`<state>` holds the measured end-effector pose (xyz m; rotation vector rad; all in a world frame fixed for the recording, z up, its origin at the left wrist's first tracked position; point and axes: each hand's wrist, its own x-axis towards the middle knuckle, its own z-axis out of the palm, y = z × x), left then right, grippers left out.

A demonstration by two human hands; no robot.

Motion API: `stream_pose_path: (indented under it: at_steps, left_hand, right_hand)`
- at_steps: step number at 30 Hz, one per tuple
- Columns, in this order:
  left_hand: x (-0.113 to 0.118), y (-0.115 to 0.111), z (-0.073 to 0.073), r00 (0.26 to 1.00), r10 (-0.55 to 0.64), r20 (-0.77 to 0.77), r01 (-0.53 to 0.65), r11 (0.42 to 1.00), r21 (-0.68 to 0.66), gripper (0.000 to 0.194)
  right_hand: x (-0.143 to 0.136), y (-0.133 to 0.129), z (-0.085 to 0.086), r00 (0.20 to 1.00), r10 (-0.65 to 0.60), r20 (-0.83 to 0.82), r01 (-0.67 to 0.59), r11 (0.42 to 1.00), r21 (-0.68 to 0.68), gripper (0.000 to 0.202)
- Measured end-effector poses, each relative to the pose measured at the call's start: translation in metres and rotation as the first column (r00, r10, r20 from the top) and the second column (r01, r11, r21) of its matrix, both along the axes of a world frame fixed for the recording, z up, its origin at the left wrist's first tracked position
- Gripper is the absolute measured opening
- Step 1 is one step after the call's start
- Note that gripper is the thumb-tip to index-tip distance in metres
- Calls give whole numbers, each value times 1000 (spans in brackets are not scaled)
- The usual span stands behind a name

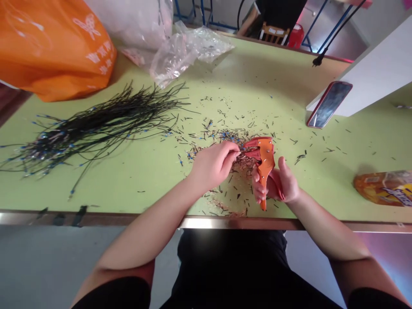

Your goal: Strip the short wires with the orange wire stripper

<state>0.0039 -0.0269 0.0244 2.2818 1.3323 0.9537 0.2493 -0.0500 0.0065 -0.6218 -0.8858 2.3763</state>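
Note:
My right hand is wrapped round the handles of an orange and red wire stripper, its jaws pointing left. Thumb and forefinger of my left hand are pinched together right at those jaws. Whatever sits in that pinch is mostly hidden; only a thin dark end shows, too small to name for certain. Under both hands lies a heap of cut bits, black, copper-coloured and blue. To the left a bundle of black wires is spread out, many with blue and metal ends.
Behind the wires stand an orange bag and clear plastic bags. A phone leans against a white panel. At the right lies a bottle. A plug hangs at the far edge. Beyond the table a person sits.

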Motion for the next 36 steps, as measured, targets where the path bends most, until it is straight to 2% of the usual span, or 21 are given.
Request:
stream_pose_path:
  at_steps: [7,15,22,29,36]
  left_hand:
    - [0,3,-6,999,21,-40,-19,999,43,16]
    - [-5,4,-3,994,-83,-76,84,996,10,21]
    - [-5,3,-3,995,-33,-98,27,998,-61,11]
    - [-5,3,-1,982,-33,-183,9,992,-129,12]
    - [-4,6,0,978,-46,-202,12,986,-166,14]
  right_hand:
    - [0,-3,-3,996,-5,90,-5,994,113,80]
    - [-2,-2,-6,990,-68,126,55,993,103,78]
    - [-2,-3,-5,987,-75,139,57,990,129,77]
    - [-4,-4,-7,988,-100,119,77,980,182,67]
    - [-12,-9,-4,966,-142,215,106,979,172,60]
